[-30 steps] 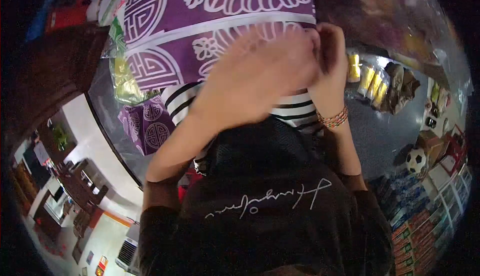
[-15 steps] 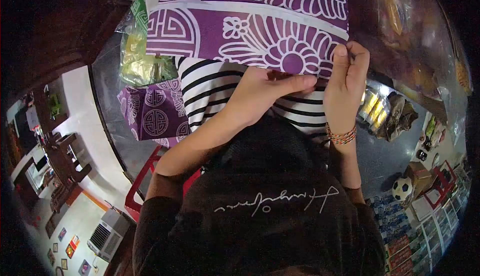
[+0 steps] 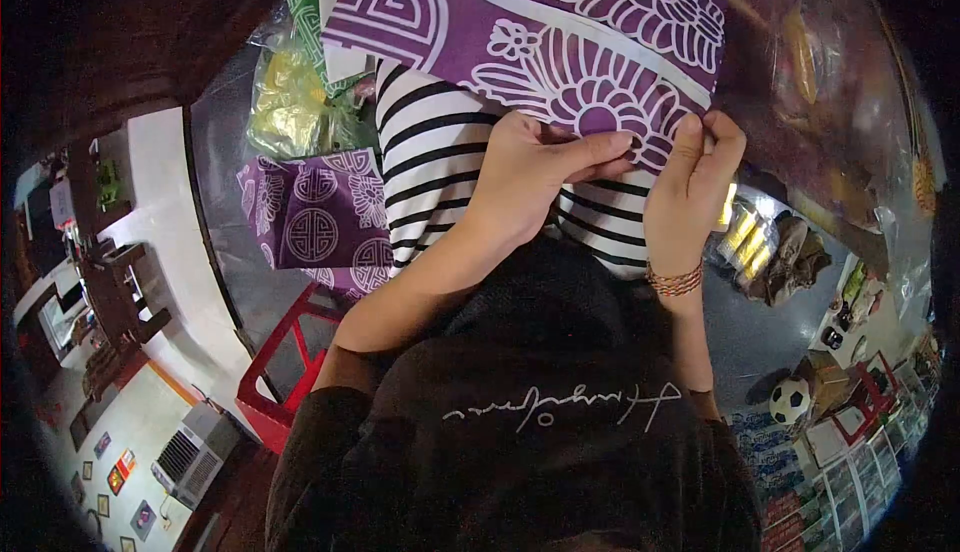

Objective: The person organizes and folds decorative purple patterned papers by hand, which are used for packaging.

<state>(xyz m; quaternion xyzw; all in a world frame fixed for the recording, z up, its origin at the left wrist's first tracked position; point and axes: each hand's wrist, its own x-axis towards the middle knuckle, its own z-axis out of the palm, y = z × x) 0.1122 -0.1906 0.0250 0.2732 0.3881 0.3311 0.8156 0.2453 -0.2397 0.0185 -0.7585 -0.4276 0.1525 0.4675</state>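
A purple sheet with white flower and round patterns (image 3: 460,22) lies over my lap on striped black-and-white cloth (image 3: 430,142). A white strip (image 3: 560,17) runs across the sheet. The thumb and fingers of my left hand (image 3: 550,167) pinch its near edge by the big flower. My right hand (image 3: 695,172), with a braided bracelet on the wrist, grips the sheet's right corner between thumb and fingers. The two hands are a short way apart.
More purple patterned material (image 3: 320,212) lies at the left, below a clear bag of yellow packets (image 3: 290,102). A red stool (image 3: 270,402) stands by my left arm. Shiny gold packets (image 3: 745,237) and a dark crumpled bag (image 3: 795,262) are at the right.
The purple sheet has shifted right and is tilted more, its right side lower. Both hands still pinch it and sit slightly lower in view. The surroundings have shifted too.
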